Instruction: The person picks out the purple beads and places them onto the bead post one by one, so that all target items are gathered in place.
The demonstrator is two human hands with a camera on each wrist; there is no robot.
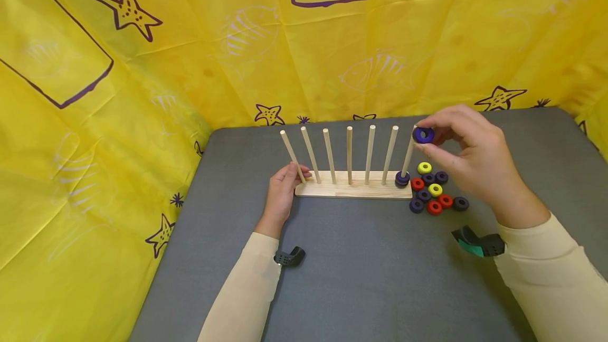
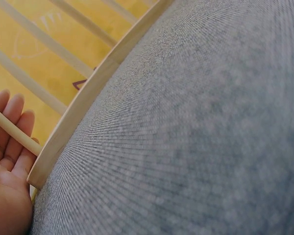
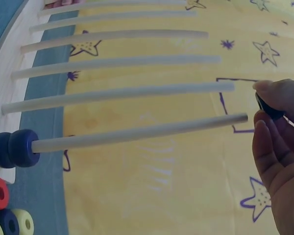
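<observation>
A light wooden peg rack (image 1: 351, 190) with a row of upright pegs stands on the grey table. My left hand (image 1: 283, 186) is at its left end, fingers loosely extended behind the end peg (image 2: 15, 132) and touching the base. Between thumb and fingertips, my right hand (image 1: 480, 157) pinches a dark blue ring (image 1: 423, 135), its hole facing the head camera. In the right wrist view this ring is close to the tip of the rightmost peg (image 3: 137, 133), apart from it. Two blue rings (image 3: 23, 148) are stacked at that peg's foot.
Beside the rack's right end lies a loose group of rings: yellow (image 1: 425, 168), red (image 1: 434, 208) and dark blue (image 1: 461, 203). A yellow cloth (image 1: 313, 62) with sea-creature drawings hangs behind and to the left of the grey table (image 1: 361, 268).
</observation>
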